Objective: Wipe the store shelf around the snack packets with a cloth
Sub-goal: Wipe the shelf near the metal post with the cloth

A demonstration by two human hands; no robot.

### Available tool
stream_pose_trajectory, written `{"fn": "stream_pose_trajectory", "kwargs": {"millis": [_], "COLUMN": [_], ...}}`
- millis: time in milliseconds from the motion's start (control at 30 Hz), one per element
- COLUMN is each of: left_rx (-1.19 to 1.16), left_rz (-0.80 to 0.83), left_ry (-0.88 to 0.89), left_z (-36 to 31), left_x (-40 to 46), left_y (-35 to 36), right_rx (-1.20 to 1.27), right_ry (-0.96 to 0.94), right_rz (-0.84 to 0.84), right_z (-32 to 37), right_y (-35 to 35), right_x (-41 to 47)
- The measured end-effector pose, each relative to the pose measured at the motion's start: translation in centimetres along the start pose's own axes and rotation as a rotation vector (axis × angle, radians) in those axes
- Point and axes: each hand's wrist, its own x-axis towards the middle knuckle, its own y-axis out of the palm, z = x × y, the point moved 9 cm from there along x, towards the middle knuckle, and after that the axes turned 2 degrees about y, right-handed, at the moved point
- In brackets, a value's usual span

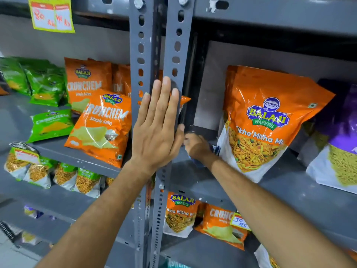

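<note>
While the left hand (pixel 157 124) lies flat and open, fingers spread upward against the grey slotted steel upright (pixel 174 55) of the rack, the right hand (pixel 197 146) reaches behind that post onto the grey shelf (pixel 289 186) and closes around a blue cloth (pixel 197 161), of which only small folds show under the palm and beside the knuckles. The cloth sits in the shelf's back left corner, just beside a large orange Balaji Tikha Mitha Mix packet (pixel 264 124) that stands upright, leaning slightly back. To the right of it stands a purple and white snack packet (pixel 336 147), partly cut off by the frame edge. On the neighbouring shelf to the left, orange Crunchem Simply Salted packets (pixel 100 124) and green Crunchem packets (pixel 51 124) lean loosely, some near the front lip. The likely risk is the right hand or forearm brushing the tall orange packet as the cloth sweeps outward, tipping it forward off the shelf. The cramped corner behind the post may also be left only partly wiped.
</note>
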Motion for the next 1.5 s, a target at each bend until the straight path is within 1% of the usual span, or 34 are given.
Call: {"fn": "stream_pose_trajectory", "kwargs": {"millis": [100, 167, 200, 233, 267, 300, 333, 367, 433, 500, 567, 633, 667, 767, 867, 967, 1033, 1100, 1167, 1267, 1300, 1367, 1500], "left_rx": [-0.003, 0.0, -0.001, -0.001, 0.0, 0.002, 0.004, 0.003, 0.004, 0.01, 0.015, 0.012, 0.01, 0.008, 0.01, 0.007, 0.016, 0.018, 0.011, 0.022, 0.027, 0.028, 0.011], "left_rz": [0.001, 0.006, 0.009, 0.011, 0.011, 0.01, 0.008, 0.006, 0.001, -0.004, -0.01, -0.013, -0.013, -0.009, -0.008, 0.0, 0.009, 0.009, 0.011, 0.016, 0.015, 0.014, 0.009], "left_ry": [-0.011, -0.013, -0.013, -0.01, -0.008, -0.005, -0.002, 0.002, 0.007, 0.007, 0.011, 0.009, 0.006, -0.001, -0.009, -0.02, -0.022, -0.021, -0.021, -0.018, -0.018, -0.024, -0.028], "left_z": [0.0, -0.1, -0.1, -0.1, -0.1, 0.0, 0.0, 0.0, 0.0, 0.0, 0.0, 0.0, -0.1, -0.1, 0.0, 0.0, -0.1, -0.1, -0.3, -0.3, -0.2, -0.2, -0.3], "left_x": [-0.1, -0.1, -0.2, -0.2, -0.2, -0.2, -0.2, -0.2, -0.2, -0.3, -0.2, -0.2, -0.2, -0.2, -0.1, -0.1, -0.1, -0.1, -0.1, 0.0, 0.0, 0.0, 0.1], "left_y": [-0.1, 0.0, 0.0, 0.1, 0.1, 0.1, 0.1, 0.1, 0.2, 0.3, 0.3, 0.3, 0.2, 0.1, -0.1, -0.1, -0.1, -0.1, -0.2, -0.3, -0.3, -0.3, -0.3], "right_rx": [0.018, 0.078, 0.158, 0.273, 0.376, 0.43, 0.424, 0.388, 0.258, 0.076, -0.117, -0.144, -0.149, -0.101, -0.083, -0.01, -0.011, -0.032, 0.029, 0.342, 0.409, 0.346, 0.072], "right_ry": [-0.16, -0.149, -0.118, -0.099, -0.058, 0.004, 0.087, 0.169, 0.281, 0.308, 0.265, 0.22, 0.204, 0.079, -0.027, -0.185, -0.272, -0.339, -0.347, -0.283, -0.267, -0.268, -0.257], "right_rz": [0.062, 0.103, 0.097, 0.039, -0.062, -0.17, -0.254, -0.294, -0.249, -0.122, -0.06, -0.011, 0.014, 0.062, 0.074, 0.104, 0.16, 0.178, 0.19, 0.229, 0.198, 0.135, 0.217], "right_z": [2.6, 2.9, 2.6, 2.3, 1.6, 0.5, -0.6, -1.7, -3.0, -3.7, -3.6, -3.2, -2.7, -0.9, 0.8, 2.4, 3.2, 3.3, 2.4, 2.4, 2.5, 3.6, 5.5], "right_y": [-0.5, -1.0, -1.4, -2.4, -3.5, -4.4, -5.1, -5.2, -4.5, -2.4, -1.0, 0.3, 0.5, 0.9, 0.5, 0.3, 0.4, 0.3, -0.1, -2.1, -2.7, -3.0, 0.0], "right_x": [-4.7, -6.1, -6.1, -5.4, -4.1, -2.2, -0.2, 1.8, 4.9, 7.0, 8.4, 9.2, 8.6, 5.7, 1.4, -2.6, -5.2, -7.4, -8.9, -9.4, -8.7, -6.9, -6.3]}}
